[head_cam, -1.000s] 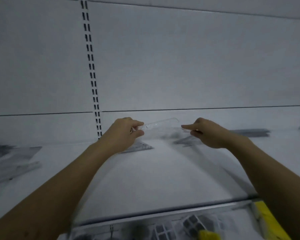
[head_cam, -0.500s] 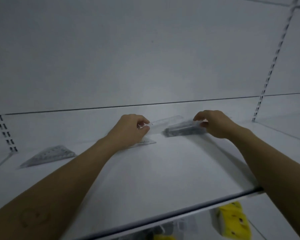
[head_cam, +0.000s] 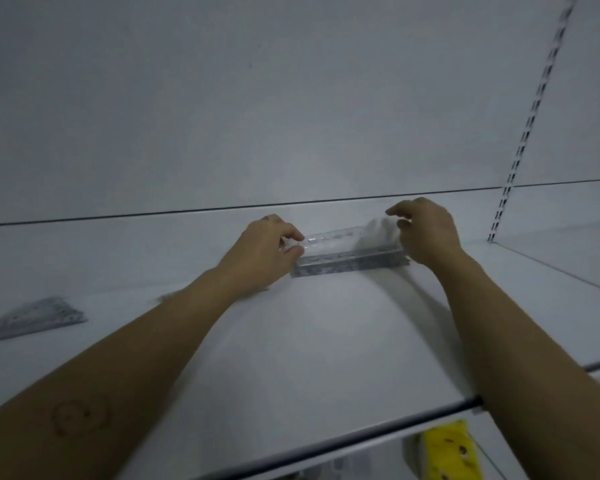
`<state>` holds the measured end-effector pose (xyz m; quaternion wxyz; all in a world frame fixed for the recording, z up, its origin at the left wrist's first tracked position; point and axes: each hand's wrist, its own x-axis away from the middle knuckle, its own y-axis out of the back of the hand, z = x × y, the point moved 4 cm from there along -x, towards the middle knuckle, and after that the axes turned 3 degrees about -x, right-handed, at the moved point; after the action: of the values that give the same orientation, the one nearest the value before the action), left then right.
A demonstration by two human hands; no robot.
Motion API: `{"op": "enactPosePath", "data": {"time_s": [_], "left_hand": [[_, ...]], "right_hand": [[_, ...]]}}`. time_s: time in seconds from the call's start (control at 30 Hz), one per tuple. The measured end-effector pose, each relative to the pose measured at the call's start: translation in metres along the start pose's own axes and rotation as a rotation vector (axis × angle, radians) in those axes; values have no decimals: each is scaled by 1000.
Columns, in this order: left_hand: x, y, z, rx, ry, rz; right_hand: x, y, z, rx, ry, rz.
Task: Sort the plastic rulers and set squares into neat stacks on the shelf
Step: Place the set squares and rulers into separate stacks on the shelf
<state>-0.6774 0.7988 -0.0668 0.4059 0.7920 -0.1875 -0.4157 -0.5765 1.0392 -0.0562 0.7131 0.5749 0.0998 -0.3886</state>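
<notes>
A clear plastic ruler point(head_cam: 333, 239) is pinched at its left end by my left hand point(head_cam: 262, 252) and hangs just above a stack of clear rulers point(head_cam: 347, 263) lying on the white shelf point(head_cam: 291, 341). My right hand point(head_cam: 426, 233) is at the right end of the ruler and the stack, fingers apart and curled; I cannot tell whether they touch the ruler. A pile of set squares point(head_cam: 32, 318) lies at the far left of the shelf. A corner of another set square point(head_cam: 168, 297) peeks from under my left forearm.
The shelf's back panel rises right behind the rulers. A slotted upright point(head_cam: 530, 123) stands at the right, with a neighbouring shelf bay beyond it. Below the shelf's front edge point(head_cam: 361, 433) a yellow package point(head_cam: 449, 452) sits on a lower level.
The view has swung to the right. My hands brought the clear ruler down over the stack of rulers, and my right hand's fingers have spread at the right end.
</notes>
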Motion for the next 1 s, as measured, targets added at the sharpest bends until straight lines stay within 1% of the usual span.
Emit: {"op": "enactPosePath", "data": {"time_s": [0.03, 0.07, 0.17, 0.27, 0.33, 0.4, 0.5, 0.6, 0.73, 0.87, 1.0], "left_hand": [[-3, -4, -5, 2, -12, 10], [-7, -9, -10, 3, -24, 21], [-21, -24, -29, -16, -57, 49], [-35, -47, -43, -51, -65, 101], [-40, -62, -46, -125, -54, 146], [-42, -71, -44, -180, -64, 149], [-37, -72, -43, -219, -105, 213], [-29, -63, -37, -198, -106, 262], [-12, -29, -21, -92, -45, 243], [14, 19, 11, -147, -8, 195], [54, 74, 55, -251, 67, 118]], "right_hand": [[1, 6, -13, -32, -73, -44], [4, 10, -23, -45, -122, -50], [13, 8, -38, -91, -188, 25], [12, 4, -34, -144, -186, 59], [12, 2, -28, -155, -160, 81], [13, 1, -25, -165, -149, 98], [14, 2, -21, -166, -122, 109], [16, 4, -1, -120, -31, 140], [25, 4, 46, -15, 161, 187], [30, 1, 106, 60, 316, 256], [36, -5, 179, 22, 453, 301]]}}
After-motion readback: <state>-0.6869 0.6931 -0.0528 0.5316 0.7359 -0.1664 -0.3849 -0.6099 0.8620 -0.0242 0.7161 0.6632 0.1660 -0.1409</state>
